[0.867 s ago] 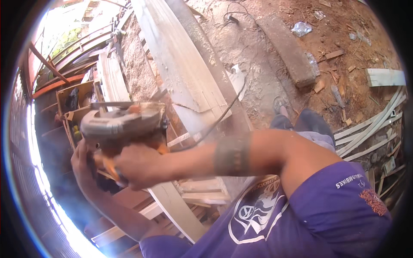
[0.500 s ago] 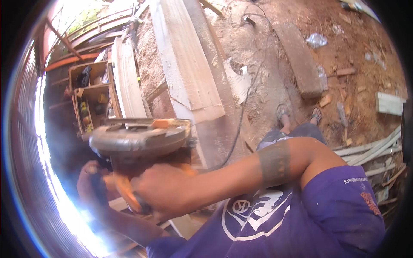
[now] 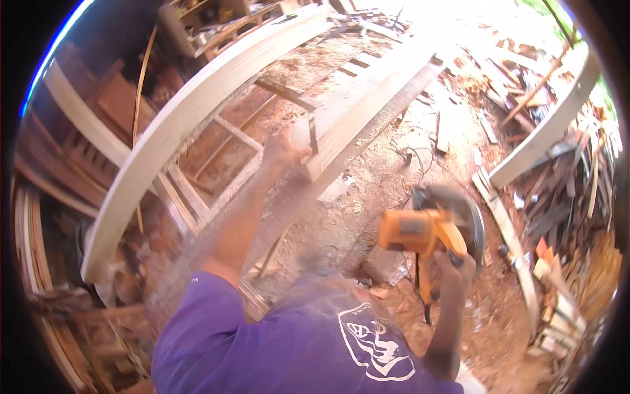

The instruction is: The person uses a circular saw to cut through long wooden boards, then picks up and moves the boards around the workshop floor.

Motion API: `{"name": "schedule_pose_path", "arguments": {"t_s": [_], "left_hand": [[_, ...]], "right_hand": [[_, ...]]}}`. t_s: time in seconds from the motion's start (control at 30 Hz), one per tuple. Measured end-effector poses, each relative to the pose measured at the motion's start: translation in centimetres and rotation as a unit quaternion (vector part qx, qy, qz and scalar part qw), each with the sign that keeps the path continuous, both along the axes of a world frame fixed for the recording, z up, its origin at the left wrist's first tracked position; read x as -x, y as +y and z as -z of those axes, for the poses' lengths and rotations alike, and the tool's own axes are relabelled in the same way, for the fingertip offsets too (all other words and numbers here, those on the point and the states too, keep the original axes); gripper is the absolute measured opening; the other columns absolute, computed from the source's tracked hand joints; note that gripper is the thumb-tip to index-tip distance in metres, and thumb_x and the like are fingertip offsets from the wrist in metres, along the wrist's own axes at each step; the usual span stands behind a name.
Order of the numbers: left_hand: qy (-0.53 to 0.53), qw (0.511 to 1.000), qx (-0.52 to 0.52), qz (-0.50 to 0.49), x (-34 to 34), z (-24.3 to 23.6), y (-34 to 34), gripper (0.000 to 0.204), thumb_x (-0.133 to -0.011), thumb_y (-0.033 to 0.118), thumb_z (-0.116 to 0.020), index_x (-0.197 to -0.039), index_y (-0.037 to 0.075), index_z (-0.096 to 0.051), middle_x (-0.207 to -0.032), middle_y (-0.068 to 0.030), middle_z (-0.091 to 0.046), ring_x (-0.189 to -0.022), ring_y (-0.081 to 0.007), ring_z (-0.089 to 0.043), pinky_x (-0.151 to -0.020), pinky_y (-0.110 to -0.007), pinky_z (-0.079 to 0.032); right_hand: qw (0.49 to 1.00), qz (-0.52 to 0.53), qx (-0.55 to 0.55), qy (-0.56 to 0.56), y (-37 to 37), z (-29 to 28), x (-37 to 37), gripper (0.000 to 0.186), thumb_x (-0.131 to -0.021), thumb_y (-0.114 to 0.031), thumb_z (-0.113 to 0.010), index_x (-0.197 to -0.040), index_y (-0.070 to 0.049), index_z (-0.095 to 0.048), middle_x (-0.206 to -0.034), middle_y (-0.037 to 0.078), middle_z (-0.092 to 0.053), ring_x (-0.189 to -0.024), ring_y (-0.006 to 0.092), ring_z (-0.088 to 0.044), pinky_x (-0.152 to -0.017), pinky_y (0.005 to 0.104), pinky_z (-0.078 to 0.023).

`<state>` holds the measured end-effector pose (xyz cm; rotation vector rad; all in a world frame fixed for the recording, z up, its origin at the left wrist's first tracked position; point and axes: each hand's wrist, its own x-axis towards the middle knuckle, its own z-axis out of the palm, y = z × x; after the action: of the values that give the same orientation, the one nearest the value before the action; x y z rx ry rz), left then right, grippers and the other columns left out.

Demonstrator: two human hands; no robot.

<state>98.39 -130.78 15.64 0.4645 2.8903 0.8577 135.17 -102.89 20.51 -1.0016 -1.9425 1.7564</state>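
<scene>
My left hand point(image 3: 285, 150) grips the near end of a long pale board point(image 3: 367, 105), which rests along a darker plank point(image 3: 415, 88) on a rough wooden frame point(image 3: 237, 134). My right hand point(image 3: 459, 269) is closed on the handle of an orange circular saw point(image 3: 410, 230) with a dark round guard, held in the air right of the boards, over the ground. My fingers are partly blurred by motion.
A curved-looking long pale plank point(image 3: 170, 138) runs along the left. Scrap wood point(image 3: 558, 197) is piled at the right beside a leaning board point(image 3: 548, 125). Wooden shelving point(image 3: 197, 20) stands at the top. A black cord point(image 3: 420, 154) lies on the dusty ground point(image 3: 341, 243).
The view has swung round. The saw has moved from the left side to the right, in my right hand, and my left hand has left the saw's side and gripped the board end.
</scene>
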Motion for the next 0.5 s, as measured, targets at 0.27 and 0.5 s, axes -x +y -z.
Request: {"name": "schedule_pose_path", "arguments": {"t_s": [0.27, 0.5], "left_hand": [[-0.183, 0.88, -0.425, -0.107, -10.0, 0.3, -11.2, 0.073, -0.085, 0.041, -0.071, -0.144, 0.003, -0.052, -0.121, -0.0103, -0.065, -0.108, -0.0202, -0.066, -0.087, -0.034, -0.057], [-0.422, 0.879, -0.199, -0.101, -19.2, 15.1, -2.3, 0.039, -0.092, 0.029, -0.067, -0.122, 0.004, -0.069, -0.102, -0.0079, -0.071, -0.09, -0.0188, -0.068, -0.079, -0.034, -0.054]], "right_hand": [[0.98, 0.158, -0.004, -0.122, 10.1, 10.9, -16.4, 0.008, -0.079, -0.005, -0.067, -0.085, 0.0, -0.067, -0.064, 0.001, -0.059, -0.05, 0.0099, -0.054, -0.047, 0.0246, -0.039], [0.934, 0.302, 0.07, -0.179, 11.7, 21.7, -28.4, 0.004, -0.077, -0.006, -0.066, -0.075, -0.004, -0.063, -0.06, 0.002, -0.059, -0.046, 0.0123, -0.055, -0.043, 0.0285, -0.042]]}}
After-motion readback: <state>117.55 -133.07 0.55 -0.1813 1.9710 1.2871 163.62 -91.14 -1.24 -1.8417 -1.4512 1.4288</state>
